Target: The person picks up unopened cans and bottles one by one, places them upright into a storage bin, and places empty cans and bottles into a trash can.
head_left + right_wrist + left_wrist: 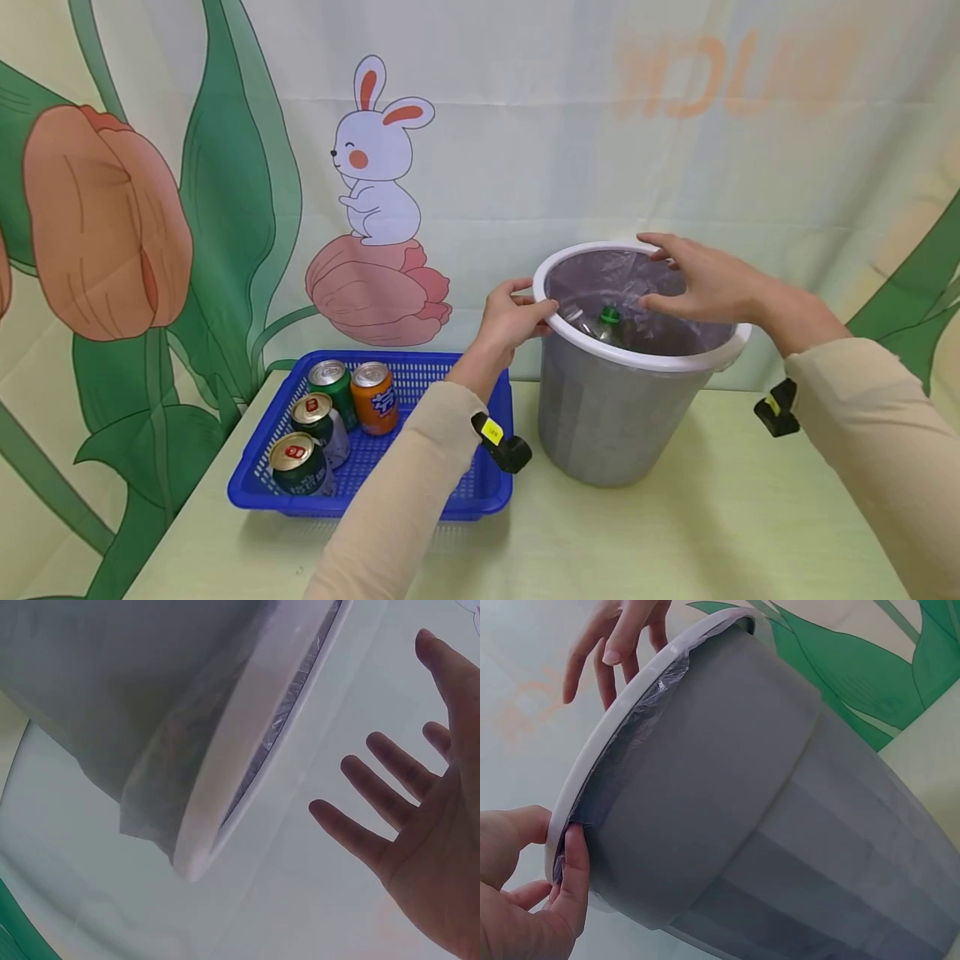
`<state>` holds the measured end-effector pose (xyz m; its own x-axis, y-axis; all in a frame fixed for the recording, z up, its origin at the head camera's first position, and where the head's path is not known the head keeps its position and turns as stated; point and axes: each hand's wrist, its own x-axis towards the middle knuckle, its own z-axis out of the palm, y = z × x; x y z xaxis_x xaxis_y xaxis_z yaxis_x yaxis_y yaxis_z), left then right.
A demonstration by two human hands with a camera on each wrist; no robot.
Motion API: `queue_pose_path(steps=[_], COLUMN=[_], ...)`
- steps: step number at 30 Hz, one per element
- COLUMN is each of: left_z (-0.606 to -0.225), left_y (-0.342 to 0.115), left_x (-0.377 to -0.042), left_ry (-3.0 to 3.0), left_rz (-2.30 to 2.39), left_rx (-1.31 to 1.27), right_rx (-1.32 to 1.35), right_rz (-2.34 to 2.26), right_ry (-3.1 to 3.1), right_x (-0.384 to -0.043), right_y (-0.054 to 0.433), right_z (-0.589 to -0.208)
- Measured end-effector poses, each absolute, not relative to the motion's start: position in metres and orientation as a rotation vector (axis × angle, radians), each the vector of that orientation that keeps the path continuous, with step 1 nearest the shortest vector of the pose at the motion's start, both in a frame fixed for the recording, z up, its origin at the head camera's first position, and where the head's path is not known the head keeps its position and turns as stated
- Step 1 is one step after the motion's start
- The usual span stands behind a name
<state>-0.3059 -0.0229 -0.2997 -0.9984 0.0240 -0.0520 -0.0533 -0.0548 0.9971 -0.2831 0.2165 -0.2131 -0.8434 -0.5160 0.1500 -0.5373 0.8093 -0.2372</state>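
A grey trash bin (pixel 615 417) with a white rim (pixel 637 358) stands tilted on the table, lined with a thin plastic bag (pixel 573 275). My left hand (pixel 510 321) grips the rim at its left side; in the left wrist view its fingers (pixel 576 870) lie below the rim against the liner edge. Above the bin's mouth, toward the right, hovers my right hand (pixel 708 279), fingers spread and holding nothing. Down inside the bin lies a clear plastic bottle with a green cap (pixel 610 315). The right wrist view shows the right palm (pixel 431 855) apart from the rim.
Left of the bin sits a blue plastic basket (pixel 367 507) holding several drink cans, among them an orange can (pixel 375 400) and a green can (pixel 330 387). A printed curtain (pixel 510 167) with a rabbit and tulips hangs right behind the table (pixel 600 550).
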Motion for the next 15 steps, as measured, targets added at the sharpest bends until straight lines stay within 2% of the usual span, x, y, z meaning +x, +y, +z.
queue_pose_path(steps=[15], left_z=[-0.3], left_y=[-0.023], left_x=[-0.303], left_ry=[2.157], left_rz=[2.239], left_rx=[-0.021], right_rx=[0.9], right_rz=[0.272], right_ry=[-2.756], right_x=[-0.282], right_y=[0.216], right_z=[-0.234])
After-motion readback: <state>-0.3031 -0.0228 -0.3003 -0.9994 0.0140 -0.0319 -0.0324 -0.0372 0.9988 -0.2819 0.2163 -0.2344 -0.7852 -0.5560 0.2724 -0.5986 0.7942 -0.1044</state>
